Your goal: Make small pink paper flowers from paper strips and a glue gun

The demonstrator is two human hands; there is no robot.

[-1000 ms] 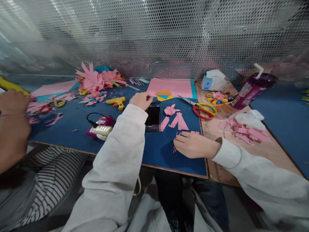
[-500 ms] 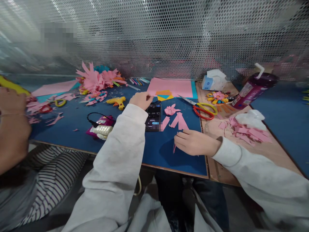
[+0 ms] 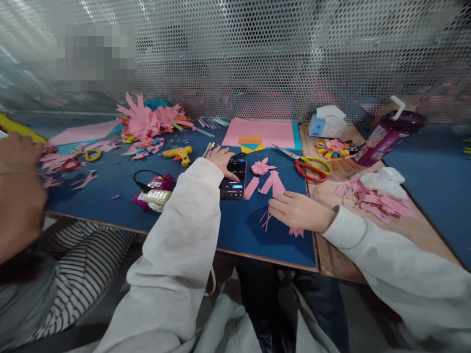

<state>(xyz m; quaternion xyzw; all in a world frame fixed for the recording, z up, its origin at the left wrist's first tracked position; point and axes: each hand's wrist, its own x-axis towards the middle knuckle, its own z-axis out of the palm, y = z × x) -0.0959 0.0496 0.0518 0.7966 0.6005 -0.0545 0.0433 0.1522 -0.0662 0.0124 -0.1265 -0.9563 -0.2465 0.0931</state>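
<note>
My left hand [image 3: 221, 161] lies over the upper left of a phone [image 3: 233, 184], fingers spread and the thumb on or just above the lit timer screen. My right hand [image 3: 292, 211] is closed low over the blue table, with thin pink paper strips [image 3: 265, 219] poking out at its fingertips. A fringed pink paper piece [image 3: 296, 231] shows below that palm; whether the two are joined is hidden. Flat pink paper pieces [image 3: 271, 183] and a small pink paper flower [image 3: 260, 167] lie between the phone and my right hand.
Scissors [image 3: 312, 168] and a pile of pink scraps [image 3: 382, 198] lie to the right, near a tissue box [image 3: 326, 122] and a purple bottle [image 3: 386, 137]. A yellow glue gun [image 3: 178, 154] and purple pack [image 3: 156, 192] lie left. A co-worker's arm [image 3: 22, 196] is far left.
My left hand has opened out, its thumb reaching down across the phone screen. My right hand has shifted slightly up and right, and more of the pink strips and fringed paper shows.
</note>
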